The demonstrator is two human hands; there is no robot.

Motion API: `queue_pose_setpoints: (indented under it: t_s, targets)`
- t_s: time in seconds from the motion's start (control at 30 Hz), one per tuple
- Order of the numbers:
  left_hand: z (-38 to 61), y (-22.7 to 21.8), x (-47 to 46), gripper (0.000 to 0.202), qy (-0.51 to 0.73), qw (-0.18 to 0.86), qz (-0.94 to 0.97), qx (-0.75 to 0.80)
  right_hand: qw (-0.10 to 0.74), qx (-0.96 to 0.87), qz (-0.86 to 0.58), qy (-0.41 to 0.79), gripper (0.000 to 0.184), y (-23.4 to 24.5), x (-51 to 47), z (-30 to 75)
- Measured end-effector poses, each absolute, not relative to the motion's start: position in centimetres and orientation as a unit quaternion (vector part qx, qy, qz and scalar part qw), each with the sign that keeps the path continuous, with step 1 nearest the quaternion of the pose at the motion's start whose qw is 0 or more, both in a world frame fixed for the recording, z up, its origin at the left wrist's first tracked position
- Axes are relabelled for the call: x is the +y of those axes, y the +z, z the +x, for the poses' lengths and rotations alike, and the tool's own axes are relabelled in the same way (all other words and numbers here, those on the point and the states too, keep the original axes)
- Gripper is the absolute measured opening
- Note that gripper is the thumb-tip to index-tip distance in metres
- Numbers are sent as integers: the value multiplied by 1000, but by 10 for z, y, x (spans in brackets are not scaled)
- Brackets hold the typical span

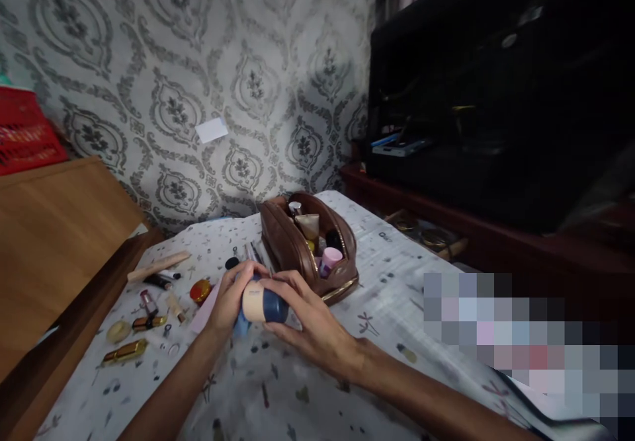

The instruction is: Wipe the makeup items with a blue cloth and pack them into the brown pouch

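Between my two hands is a small rounded container (254, 302) with a cream body and a dark blue end, tilted on its side. My right hand (307, 312) is closed round the blue end. My left hand (233, 295) grips the other end, its fingers partly hidden. Something light blue (241, 325) shows just under the container; I cannot make out what it is. Behind my hands stands an open brown zip bag (285, 236). In it are a beige tube (308, 227), a pink-capped item (331, 260) and other small toiletries.
Left on the patterned sheet (297, 395) lie several cosmetics, among them a gold tube (124, 352), an amber jar (200, 290) and a long beige stick (159, 266). A wooden board (59, 249) rises at the left. A television (496, 110) stands at the right.
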State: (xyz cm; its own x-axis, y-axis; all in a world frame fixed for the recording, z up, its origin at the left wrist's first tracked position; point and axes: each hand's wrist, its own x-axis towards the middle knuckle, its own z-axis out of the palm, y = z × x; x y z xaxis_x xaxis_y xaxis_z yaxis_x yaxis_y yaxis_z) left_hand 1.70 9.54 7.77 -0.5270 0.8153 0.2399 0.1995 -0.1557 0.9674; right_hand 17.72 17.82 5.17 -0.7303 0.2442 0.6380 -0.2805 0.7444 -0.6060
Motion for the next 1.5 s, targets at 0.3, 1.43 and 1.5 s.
queue_pose_setpoints:
  t_s: [0.3,1.43,1.5]
  targets:
    - [29,129,156,23,453,45,632,628,465,-846,-18,262,52,85,220,216]
    - [2,102,151,25,254,-275,662,649,68,-974,-203,-73,41,139,349,33]
    - [2,102,151,25,253,-280,661,648,71,-974,-199,-80,39,138,349,32]
